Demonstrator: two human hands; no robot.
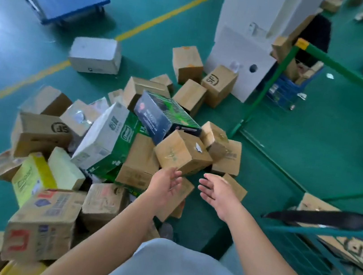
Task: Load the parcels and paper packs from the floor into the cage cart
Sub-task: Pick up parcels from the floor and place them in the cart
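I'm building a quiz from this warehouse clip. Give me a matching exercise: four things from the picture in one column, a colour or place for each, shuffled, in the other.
Things:
1. grey box
2. dark blue box
3. flat trolley
4. yellow pack

Places:
A. on top of the pile, tilted
B. far left, blue deck, past the yellow line
C. alone on the floor, beyond the pile
D. left edge of the pile, near the front

Pairs: 1-C, 2-A, 3-B, 4-D

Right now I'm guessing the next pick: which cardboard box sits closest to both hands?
The tilted brown box with a torn white sticker, just beyond the left hand and right hand; other boxes lie farther off.
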